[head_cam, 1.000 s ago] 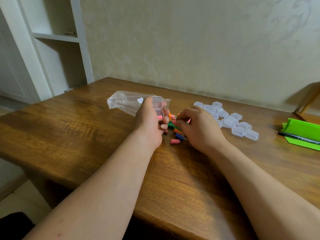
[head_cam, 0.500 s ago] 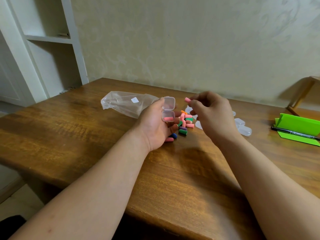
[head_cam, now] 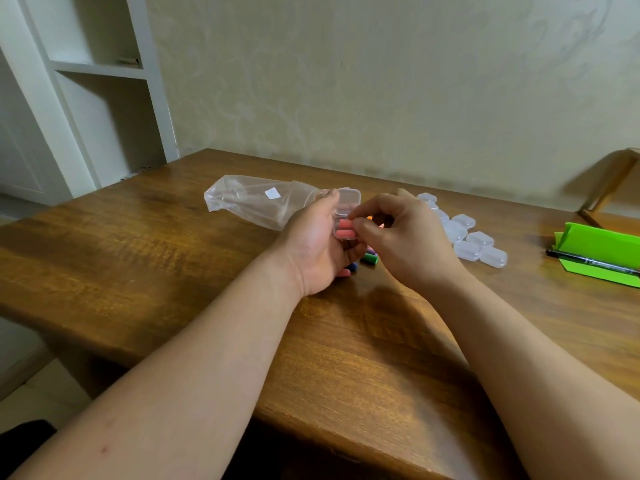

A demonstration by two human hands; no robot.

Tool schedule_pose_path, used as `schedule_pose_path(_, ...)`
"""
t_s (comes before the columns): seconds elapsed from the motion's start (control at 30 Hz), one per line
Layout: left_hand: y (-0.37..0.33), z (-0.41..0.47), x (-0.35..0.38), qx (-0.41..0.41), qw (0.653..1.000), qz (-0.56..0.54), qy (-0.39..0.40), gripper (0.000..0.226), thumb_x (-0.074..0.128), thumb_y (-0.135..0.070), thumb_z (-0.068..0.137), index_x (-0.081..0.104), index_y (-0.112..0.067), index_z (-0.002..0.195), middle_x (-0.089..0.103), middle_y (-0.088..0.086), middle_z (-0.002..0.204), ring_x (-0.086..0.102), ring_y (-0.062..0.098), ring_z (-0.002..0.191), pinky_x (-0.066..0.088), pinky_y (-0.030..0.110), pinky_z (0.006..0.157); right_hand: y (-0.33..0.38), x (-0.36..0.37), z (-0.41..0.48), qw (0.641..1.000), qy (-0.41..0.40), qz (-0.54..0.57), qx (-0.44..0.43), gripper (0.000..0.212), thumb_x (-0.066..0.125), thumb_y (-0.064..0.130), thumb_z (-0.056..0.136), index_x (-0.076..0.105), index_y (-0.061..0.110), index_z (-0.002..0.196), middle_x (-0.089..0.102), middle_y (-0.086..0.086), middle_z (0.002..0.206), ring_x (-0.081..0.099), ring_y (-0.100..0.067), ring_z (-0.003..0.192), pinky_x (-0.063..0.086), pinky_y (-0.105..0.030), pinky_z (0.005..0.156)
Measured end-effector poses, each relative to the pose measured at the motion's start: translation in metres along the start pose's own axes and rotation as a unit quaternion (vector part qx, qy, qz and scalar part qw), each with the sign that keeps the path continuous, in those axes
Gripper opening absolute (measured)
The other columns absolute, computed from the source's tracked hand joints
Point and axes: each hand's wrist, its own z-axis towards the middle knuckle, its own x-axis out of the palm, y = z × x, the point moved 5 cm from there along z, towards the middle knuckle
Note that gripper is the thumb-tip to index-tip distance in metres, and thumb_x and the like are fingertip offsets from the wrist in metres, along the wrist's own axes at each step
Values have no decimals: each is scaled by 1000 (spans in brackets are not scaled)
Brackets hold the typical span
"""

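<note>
**Item insp.:** clear case (head_cam: 347, 199), small, hinged lid stood open. It is held just above the table (head_cam: 173, 258), mid-scene.

**Grip, L:** the case is cupped in the left hand (head_cam: 311, 245). Fingers are curled round its base from below, thumb against the near wall.

**Grip, R:** two pink plugs are seen side by side in the base. The upper pink earplug (head_cam: 344, 223) is pinched at its right end betw. thumb and forefinger of the right hand (head_cam: 405, 244). The other fingers are curled in.

**Handling (judged):**
- Earplug: foam, v. light, soft, compressible, likely to spring back. To be taken w/ a light pinch at the end or mid-body and pressed flat into the base.
- Case: thin rigid plastic, light, smooth, prob. slippery. The hinge is judged the weakest pt., so it is to be gripped by the base walls, not the lid.

**Also noted:**
- loose earplugs (head_cam: 369, 259) under the hands
- empty cases (head_cam: 467, 244) to the right
- plastic bag (head_cam: 256, 202) behind the left hand
</note>
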Motion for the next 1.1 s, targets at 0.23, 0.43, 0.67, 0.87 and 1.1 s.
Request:
schedule_pose_path(0.23, 2, 3, -4, 0, 1000, -10, -3, 59, 33, -53, 115, 52, -12, 153, 65, -1, 65, 60, 16, 71, 56, 24, 51, 1, 0, 0, 1000, 16, 21, 7, 7, 71, 26, 97, 77, 31, 98, 67, 5, 93, 62, -5, 78, 52, -27, 71)
schedule_pose_path(0.43, 3, 1, 1, -17, 999, -29, 33, 59, 32, -51, 115, 60, -4, 135, 63, 3, 73, 59, 11, 58, 50, 27, 64, -9, -17, 6, 992, -65, 93, 56, 8, 64, 25, 103, 71, 22, 103, 71, 9, 92, 61, 5, 74, 44, -12, 64)
schedule_pose_path(0.67, 3, -1, 2, -38, 995, -56, 67, 70, 32, -64, 111, 63, -6, 136, 62, 10, 89, 59, 20, 75, 52, 29, 67, 3, -14, 2, 992, 11, 126, 28, 25, 59, 41, 106, 80, 27, 107, 78, 14, 103, 69, 0, 99, 54, -27, 85)
schedule_pose_path(0.87, 2, 3, -6, -43, 996, -47, 59, 62, 28, -53, 110, 62, -6, 131, 67, 8, 91, 58, 19, 81, 33, 44, 101, 7, 4, -5, 995, 88, 7, -37, 17, 81, 34, 92, 66, 28, 97, 73, 11, 99, 67, -6, 97, 56, -36, 85)
schedule_pose_path(1.1, 4, 2, 0, 10, 995, 87, 50, 24, 50, -18, 109, 67, -14, 124, 75, 0, 94, 73, 14, 67, 35, 38, 67, 1, -8, -1, 998, 57, 1, -26, 33, 81, 26, 91, 56, 21, 111, 70, 11, 111, 64, 5, 98, 50, -11, 78)
